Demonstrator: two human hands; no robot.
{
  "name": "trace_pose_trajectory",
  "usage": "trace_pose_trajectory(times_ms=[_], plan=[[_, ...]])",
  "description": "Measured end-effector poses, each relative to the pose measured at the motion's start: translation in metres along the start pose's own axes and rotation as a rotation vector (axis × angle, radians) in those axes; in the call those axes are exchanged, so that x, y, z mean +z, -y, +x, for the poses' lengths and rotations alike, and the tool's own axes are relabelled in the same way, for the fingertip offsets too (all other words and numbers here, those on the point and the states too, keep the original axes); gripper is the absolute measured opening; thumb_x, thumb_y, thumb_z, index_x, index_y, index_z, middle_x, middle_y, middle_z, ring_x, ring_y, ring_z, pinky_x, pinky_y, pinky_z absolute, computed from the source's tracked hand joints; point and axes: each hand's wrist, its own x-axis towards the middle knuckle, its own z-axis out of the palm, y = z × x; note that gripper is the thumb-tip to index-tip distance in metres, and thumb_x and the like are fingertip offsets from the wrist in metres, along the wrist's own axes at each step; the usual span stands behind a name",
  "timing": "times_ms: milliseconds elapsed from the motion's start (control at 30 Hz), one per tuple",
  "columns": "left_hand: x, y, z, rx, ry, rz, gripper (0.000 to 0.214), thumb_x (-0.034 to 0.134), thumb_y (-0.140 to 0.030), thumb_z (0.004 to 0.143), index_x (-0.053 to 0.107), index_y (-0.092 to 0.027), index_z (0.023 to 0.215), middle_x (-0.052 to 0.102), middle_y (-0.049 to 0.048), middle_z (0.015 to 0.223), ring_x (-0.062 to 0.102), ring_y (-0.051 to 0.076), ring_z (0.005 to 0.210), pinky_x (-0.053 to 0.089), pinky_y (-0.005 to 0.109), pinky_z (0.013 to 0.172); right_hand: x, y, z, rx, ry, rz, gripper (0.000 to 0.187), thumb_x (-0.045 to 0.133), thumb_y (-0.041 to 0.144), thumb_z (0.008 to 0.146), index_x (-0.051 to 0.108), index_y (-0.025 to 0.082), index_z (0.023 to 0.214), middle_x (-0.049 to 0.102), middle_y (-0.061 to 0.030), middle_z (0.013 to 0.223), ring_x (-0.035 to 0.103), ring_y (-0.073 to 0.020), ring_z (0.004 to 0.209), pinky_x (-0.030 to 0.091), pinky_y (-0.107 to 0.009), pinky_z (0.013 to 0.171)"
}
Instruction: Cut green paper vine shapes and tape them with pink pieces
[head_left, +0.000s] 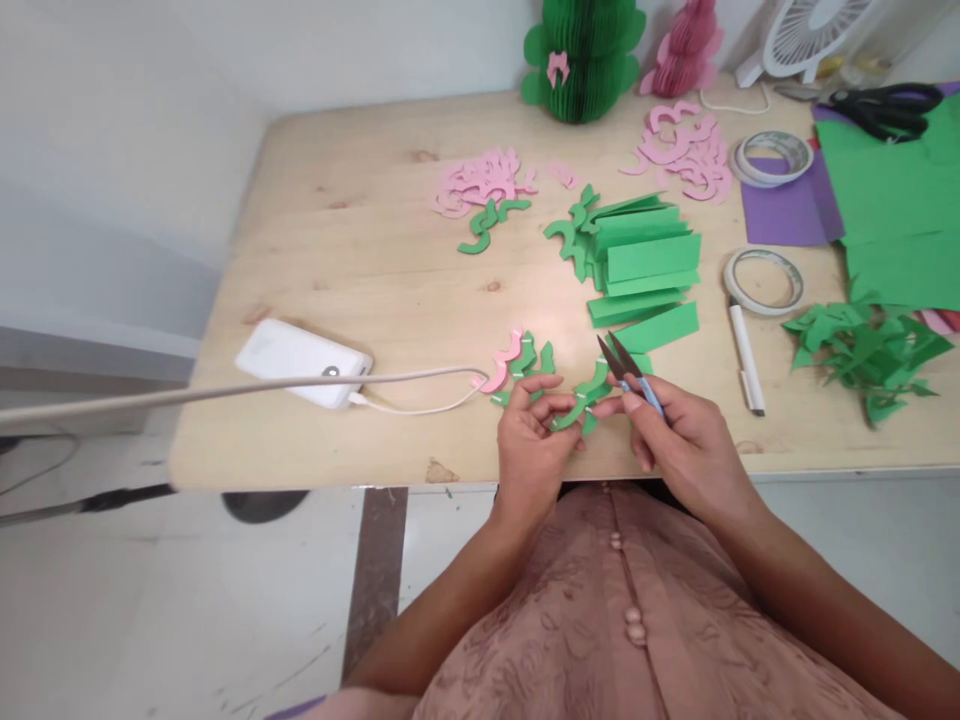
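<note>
Near the table's front edge, my left hand (534,440) pinches a curved green paper cutout (583,398) that bears small white marks. My right hand (686,435) is closed around small scissors (636,375) with blue handles and dark blades. Their blades point up and left, slightly parted, close to the cutout's upper end. The right fingertips come near the cutout's lower part; whether they touch it I cannot tell. Just beyond my left hand lie a curved pink cutout (504,368) and more green cutouts (527,353) with white marks.
Folded green paper strips (651,262) lie mid-table, with pink cutouts (484,182) further back. A white power bank (296,362) with a cable sits left. Tape rolls (765,282), a white marker (745,358) and green scraps (870,345) are right. Black scissors (885,108) rest behind.
</note>
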Motion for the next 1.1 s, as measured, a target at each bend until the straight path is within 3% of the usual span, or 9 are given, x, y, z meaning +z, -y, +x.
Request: trace_pose_trajectory(times_ms=[167, 400, 833, 1100], plan=[[0.0004, -0.0004, -0.0015, -0.01, -0.006, -0.033, 0.043, 0.072, -0.017, 0.06, 0.052, -0.02, 0.097, 0.06, -0.003, 0.074, 0.057, 0.01, 0.063, 0.047, 0.016, 0.048, 0.0007, -0.003, -0.001, 0.016, 0.008, 0.013, 0.033, 0.047, 0.041, 0.093, 0.068, 0.016, 0.095, 0.045, 0.0064, 0.042, 0.043, -0.0102, 0.038, 0.035, -0.021, 0.04], [0.0003, 0.0001, -0.0043, -0.055, -0.018, -0.059, 0.042, 0.071, -0.016, 0.061, 0.052, -0.02, 0.099, 0.061, -0.003, 0.076, 0.06, 0.012, 0.068, 0.049, 0.018, 0.049, 0.0006, -0.0027, -0.0025, 0.008, -0.005, 0.029, 0.033, 0.049, 0.043, 0.092, 0.067, 0.016, 0.093, 0.064, 0.0004, 0.063, 0.044, -0.0071, 0.038, 0.039, -0.022, 0.042], [0.0011, -0.0012, -0.005, -0.059, -0.032, -0.111, 0.045, 0.077, -0.02, 0.062, 0.053, -0.018, 0.1, 0.061, -0.0024, 0.074, 0.059, 0.012, 0.065, 0.05, 0.019, 0.05, 0.0008, -0.0013, -0.0028, 0.001, -0.009, 0.033, 0.033, 0.049, 0.043, 0.091, 0.067, 0.015, 0.089, 0.048, 0.006, 0.049, 0.044, -0.008, 0.037, 0.038, -0.021, 0.04], [0.0007, -0.0019, -0.0045, -0.062, -0.029, -0.118, 0.044, 0.077, -0.02, 0.063, 0.054, -0.018, 0.101, 0.061, -0.0021, 0.074, 0.059, 0.012, 0.065, 0.052, 0.02, 0.051, 0.0028, -0.0027, -0.0021, -0.006, -0.007, 0.041, 0.033, 0.049, 0.043, 0.092, 0.067, 0.016, 0.092, 0.052, 0.0049, 0.053, 0.043, -0.007, 0.038, 0.038, -0.02, 0.041]])
